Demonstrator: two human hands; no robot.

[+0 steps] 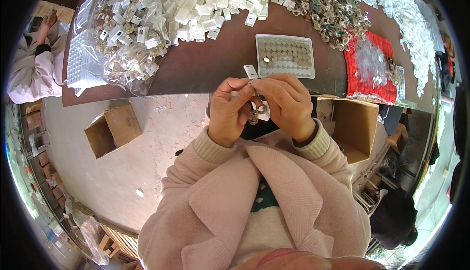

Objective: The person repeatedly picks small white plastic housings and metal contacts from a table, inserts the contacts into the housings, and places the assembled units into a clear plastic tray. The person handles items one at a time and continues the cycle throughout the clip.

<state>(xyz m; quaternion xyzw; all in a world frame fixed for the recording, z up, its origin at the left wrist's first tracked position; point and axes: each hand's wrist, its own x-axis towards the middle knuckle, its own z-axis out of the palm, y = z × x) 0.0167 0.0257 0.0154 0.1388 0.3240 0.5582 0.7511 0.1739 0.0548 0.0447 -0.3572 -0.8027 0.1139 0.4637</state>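
Note:
Both hands meet just in front of the table's near edge, fingertips together. My left hand (227, 113) is closed in a pinch; a small clear ring-shaped part (253, 117) hangs by its fingers. My right hand (290, 104) is pinched against the left fingertips, on something too small and covered to make out. Below the right fingers shows part of a white plastic piece (265, 111). Just beyond the fingertips is a small white rectangular casing (250, 71) with a dark slot; I cannot tell whether it is held or lies on the table.
A translucent tray (279, 73) of round button cells lies beyond my hands. Piles of white casings (205, 5), clear ring-shaped parts (328, 10) and a plastic bag (129, 40) of parts cover the far table. Red cloth (387, 49) lies right. Cardboard boxes (122, 125) stand below.

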